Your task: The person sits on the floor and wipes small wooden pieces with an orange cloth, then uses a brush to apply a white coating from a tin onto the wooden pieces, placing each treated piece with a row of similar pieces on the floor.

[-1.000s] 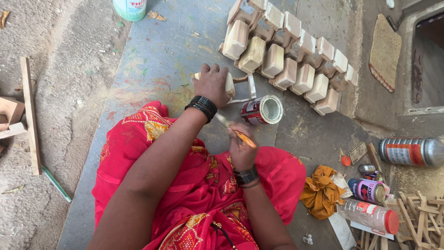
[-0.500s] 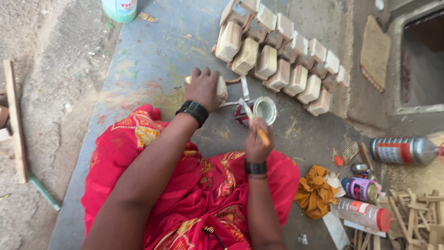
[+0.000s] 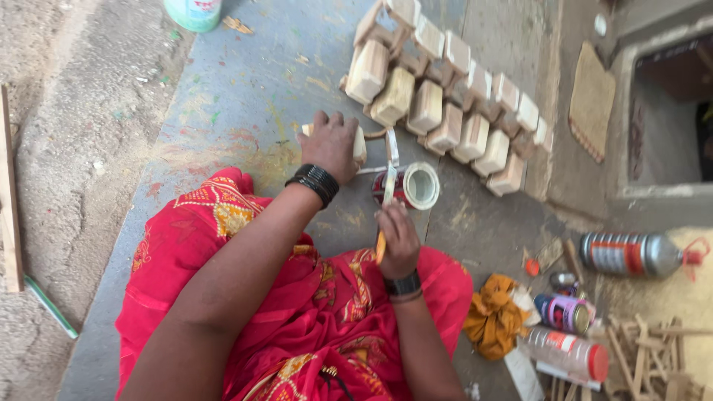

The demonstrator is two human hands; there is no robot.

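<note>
On the paint-stained grey floor (image 3: 245, 96) sits a person in a red patterned garment (image 3: 297, 312), and beyond the knees lie two rows of pale unpainted wooden blocks (image 3: 445, 104), laid side by side on a slant. The left hand (image 3: 332, 145), with black bangles at the wrist, is closed palm-down over one such pale wooden block (image 3: 359, 145), pressing it to the floor just left of a small open tin of white paint (image 3: 413, 186) lying tipped toward the camera. The right hand (image 3: 398, 239) pinches a thin orange-handled paintbrush (image 3: 386, 194), its tip raised over the tin's mouth.

Half a second ago the brush sat lower and nearer the lap; it has since swung up to the tin, while the left hand has kept its grip on the block.

To the right lie a silver spray can with a red band (image 3: 631, 254), a crumpled mustard-yellow cloth (image 3: 494, 315), a few smaller cans and some wooden offcuts. A green tub (image 3: 193, 11) stands at the top edge, and a wooden strip (image 3: 9, 193) lies on sandy ground at the left.
</note>
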